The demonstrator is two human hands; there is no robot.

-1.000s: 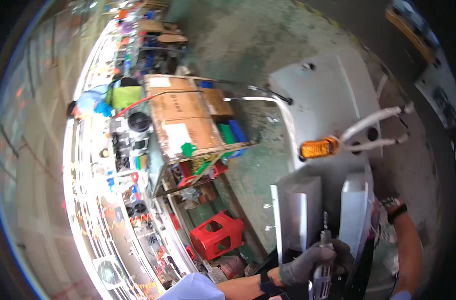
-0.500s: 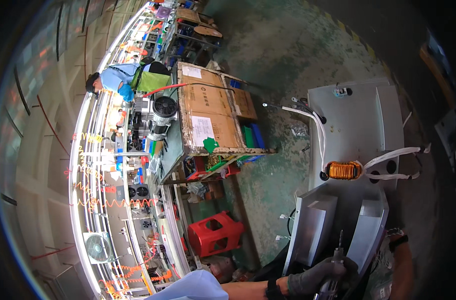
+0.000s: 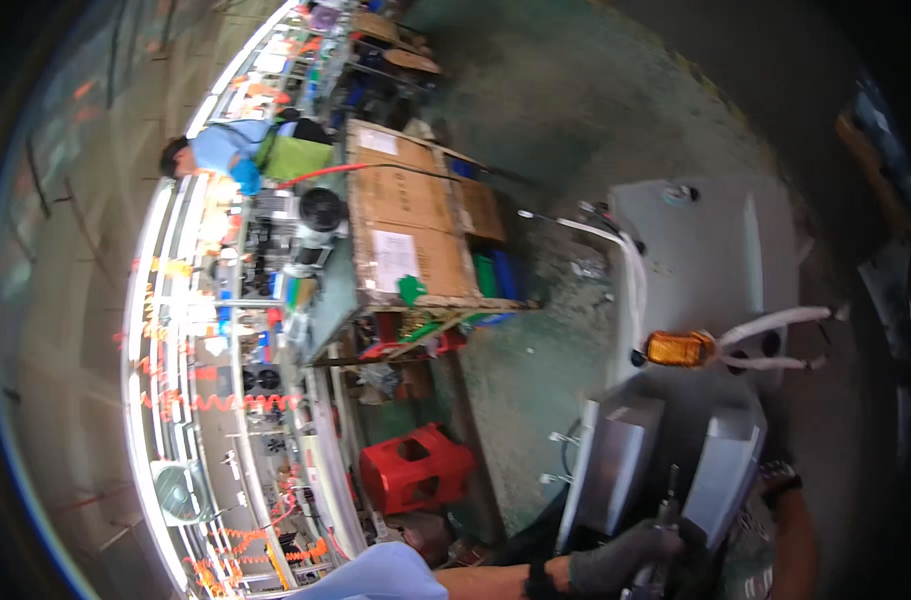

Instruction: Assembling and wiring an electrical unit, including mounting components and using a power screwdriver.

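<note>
My left hand (image 3: 626, 560), in a dark grey glove, is closed around a silver power screwdriver (image 3: 667, 514) whose thin bit points up and away from me. Beside it stand two bent sheet-metal flanges (image 3: 621, 465) of a grey metal housing (image 3: 691, 235). A copper-wound coil (image 3: 680, 349) with white-sleeved leads lies on the housing, farther out. At the housing's right edge is my right hand (image 3: 777, 468), mostly hidden beyond a black wristband; its fingers do not show clearly.
Left of the housing lies a red plastic stool (image 3: 418, 470). A cart (image 3: 438, 302) carries a large cardboard box (image 3: 413, 225) and a motor-like unit (image 3: 322, 215). Along a brightly lit workbench line (image 3: 171, 330), a person in blue (image 3: 226, 148) bends over the work. White connectors (image 3: 556, 438) hang by the near flange.
The whole view has shifted slightly left and is more blurred. My left hand still grips the screwdriver, and the coil rests on the housing as before.
</note>
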